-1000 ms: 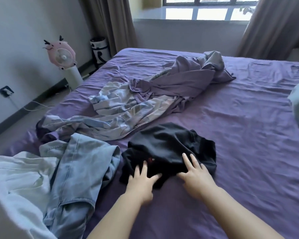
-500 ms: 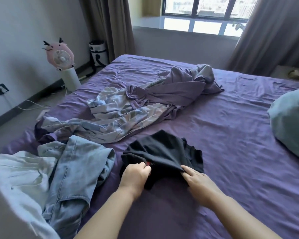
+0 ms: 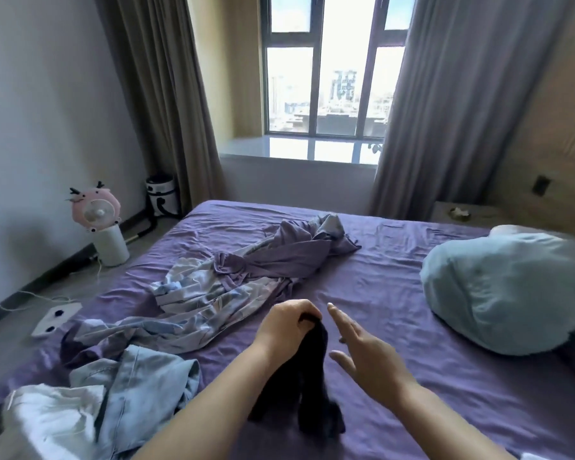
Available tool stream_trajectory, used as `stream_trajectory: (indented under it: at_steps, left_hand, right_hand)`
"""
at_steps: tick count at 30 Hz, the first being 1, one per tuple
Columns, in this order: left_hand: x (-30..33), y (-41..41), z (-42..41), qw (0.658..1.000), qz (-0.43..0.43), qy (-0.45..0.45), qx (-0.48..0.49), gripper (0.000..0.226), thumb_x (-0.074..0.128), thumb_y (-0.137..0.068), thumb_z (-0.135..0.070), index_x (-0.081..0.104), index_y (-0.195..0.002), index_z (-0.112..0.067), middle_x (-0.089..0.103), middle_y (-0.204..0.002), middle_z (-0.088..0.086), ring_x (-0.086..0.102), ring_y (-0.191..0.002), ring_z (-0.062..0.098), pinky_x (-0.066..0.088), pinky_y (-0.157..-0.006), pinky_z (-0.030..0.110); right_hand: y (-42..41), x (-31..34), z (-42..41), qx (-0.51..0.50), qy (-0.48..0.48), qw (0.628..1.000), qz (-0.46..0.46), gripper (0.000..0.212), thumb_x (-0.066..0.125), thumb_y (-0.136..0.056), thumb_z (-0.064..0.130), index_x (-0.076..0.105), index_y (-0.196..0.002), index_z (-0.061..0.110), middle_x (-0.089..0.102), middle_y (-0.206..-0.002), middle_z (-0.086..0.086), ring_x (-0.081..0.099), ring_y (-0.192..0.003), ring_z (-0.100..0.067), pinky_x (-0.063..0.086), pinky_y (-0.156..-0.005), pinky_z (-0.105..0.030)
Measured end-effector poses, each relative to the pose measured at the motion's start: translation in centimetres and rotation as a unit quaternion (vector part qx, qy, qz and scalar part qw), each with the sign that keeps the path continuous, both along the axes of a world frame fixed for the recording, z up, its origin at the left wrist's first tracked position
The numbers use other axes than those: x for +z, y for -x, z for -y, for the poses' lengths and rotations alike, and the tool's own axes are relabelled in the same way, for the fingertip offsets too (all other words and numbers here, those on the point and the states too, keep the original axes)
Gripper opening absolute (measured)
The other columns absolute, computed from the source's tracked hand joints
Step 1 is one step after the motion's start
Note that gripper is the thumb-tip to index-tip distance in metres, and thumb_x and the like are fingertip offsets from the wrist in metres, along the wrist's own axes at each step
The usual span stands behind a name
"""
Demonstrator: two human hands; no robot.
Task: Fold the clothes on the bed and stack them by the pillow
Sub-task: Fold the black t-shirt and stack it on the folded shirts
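We see the left hand (image 3: 287, 327) raised over the bed (image 3: 395, 327), its fingers curled tight round the top of a black garment (image 3: 307, 390), so this grip is closed on the cloth. The garment hangs down from the fist in a bunched, blurred length, its lower end near the purple sheet in front of us; we cannot tell whether it touches the sheet. The right hand (image 3: 365, 353) is just beside the garment, fingers straight and spread, thumb out, holding nothing, so that grip is open. A crumpled purple and pale patterned cloth (image 3: 246, 280) sprawls across the middle of the bed, beyond the hands. At the near left corner lie light blue jeans (image 3: 140, 386), loosely heaped, with a white garment (image 3: 54, 416) just beside them at the edge. A pale blue pillow (image 3: 508, 293) rests at the right side of the bed, well apart from the black garment. On the floor to the left stand a pink fan (image 3: 97, 210) on a white base and a white power strip (image 3: 55, 318). Curtains (image 3: 445, 111) frame a bright window (image 3: 326, 81) behind the bed.
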State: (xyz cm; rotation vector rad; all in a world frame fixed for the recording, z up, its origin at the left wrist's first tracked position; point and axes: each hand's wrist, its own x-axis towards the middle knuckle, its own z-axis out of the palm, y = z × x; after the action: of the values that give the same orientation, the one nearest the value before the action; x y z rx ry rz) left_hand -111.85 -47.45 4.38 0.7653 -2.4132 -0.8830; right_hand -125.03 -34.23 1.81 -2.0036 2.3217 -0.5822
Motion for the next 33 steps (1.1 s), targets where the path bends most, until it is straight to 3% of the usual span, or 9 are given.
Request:
stream_trajectory:
  at_steps: [4,9,12,17,20,23,25,29,33]
  left_hand:
    - [6.5,1.8,-2.2,0.997,-0.052,-0.015,-0.046,0.020,0.065,-0.076,-0.006,0.071,-0.088,-0.021,0.069,-0.083,-0.012,0.064,-0.080,0.000,0.049,-0.081,0.019]
    - [14.1,3.6,-5.6,0.990,-0.102,0.001,-0.097,0.014,0.071,-0.075,-0.010,0.066,-0.085,-0.019,0.067,-0.082,-0.005,0.062,-0.078,0.011,0.049,-0.082,0.028]
    - [17.8,4.3,-7.8,0.990,-0.130,0.032,-0.042,0.021,0.078,-0.072,-0.025,0.062,-0.085,-0.018,0.061,-0.081,0.000,0.054,-0.075,0.014,0.044,-0.074,0.028]
    - [20.7,3.0,-13.5,0.973,-0.190,-0.128,-0.002,0.020,0.073,-0.076,-0.015,0.056,-0.075,-0.025,0.061,-0.081,0.003,0.056,-0.075,0.015,0.045,-0.072,0.024]
    - [20.8,1.5,-17.7,0.968,-0.119,-0.211,-0.065,0.020,0.071,-0.070,-0.016,0.059,-0.086,-0.016,0.060,-0.083,0.001,0.054,-0.078,0.011,0.042,-0.072,0.014]
    - [20.1,0.5,-22.2,0.927,0.017,-0.320,-0.192,0.051,0.080,-0.064,-0.029,0.059,-0.109,-0.017,0.068,-0.102,-0.004,0.062,-0.097,0.008,0.046,-0.092,0.020]
    - [19.5,0.6,-24.9,0.934,0.081,-0.289,-0.193,0.044,0.080,-0.072,-0.023,0.058,-0.110,-0.020,0.067,-0.106,-0.006,0.063,-0.100,0.009,0.049,-0.091,0.023]
    - [20.3,1.4,-28.0,0.991,0.084,-0.096,-0.025,0.023,0.075,-0.070,-0.004,0.056,-0.076,-0.015,0.056,-0.079,0.003,0.053,-0.074,0.016,0.046,-0.068,0.029]
    - [24.0,1.0,-30.1,0.996,0.077,-0.019,0.027,0.027,0.070,-0.079,-0.008,0.062,-0.105,-0.007,0.055,-0.095,0.005,0.053,-0.084,0.017,0.040,-0.071,0.021]
  right_hand:
    - [-0.1,6.5,-1.8,-0.043,0.046,0.993,0.099,0.084,0.060,-0.090,0.028,-0.001,-0.149,0.028,0.042,-0.143,0.013,0.063,-0.094,-0.012,0.038,-0.073,-0.018]
    - [0.2,14.8,-5.4,-0.108,0.132,0.976,0.139,0.063,0.063,-0.085,0.019,0.037,-0.141,0.032,0.062,-0.095,0.008,0.063,-0.090,-0.019,0.039,-0.072,-0.018]
    - [0.7,19.8,-7.9,-0.102,0.164,0.976,0.102,0.041,0.062,-0.084,0.012,0.059,-0.124,0.021,0.068,-0.108,0.002,0.062,-0.100,-0.018,0.036,-0.080,-0.013]
    - [1.5,26.8,-13.6,-0.119,0.177,0.972,0.095,0.017,0.063,-0.086,0.020,0.064,-0.103,0.018,0.065,-0.086,0.004,0.059,-0.079,-0.016,0.045,-0.074,-0.028]
    - [1.7,30.3,-17.3,-0.124,0.184,0.972,0.076,0.020,0.064,-0.087,0.025,0.061,-0.102,0.013,0.061,-0.083,0.005,0.056,-0.076,-0.015,0.044,-0.073,-0.030]
    - [1.8,32.8,-21.1,-0.133,0.193,0.970,0.067,0.022,0.064,-0.087,0.029,0.060,-0.099,0.010,0.061,-0.080,0.002,0.057,-0.076,-0.019,0.045,-0.074,-0.033]
    - [1.8,33.9,-23.7,-0.144,0.201,0.967,0.057,0.023,0.065,-0.085,0.029,0.060,-0.093,0.008,0.060,-0.084,-0.002,0.055,-0.080,-0.019,0.043,-0.073,-0.031]
    - [1.9,35.3,-28.9,-0.125,0.220,0.967,0.041,0.018,0.069,-0.074,0.011,0.055,-0.070,0.001,0.059,-0.100,-0.004,0.050,-0.094,-0.015,0.033,-0.076,-0.014]
    - [1.9,35.9,-33.5,-0.140,0.189,0.969,0.077,0.027,0.063,-0.074,0.017,0.039,-0.062,0.014,0.064,-0.079,-0.003,0.052,-0.071,-0.024,0.038,-0.062,-0.026]
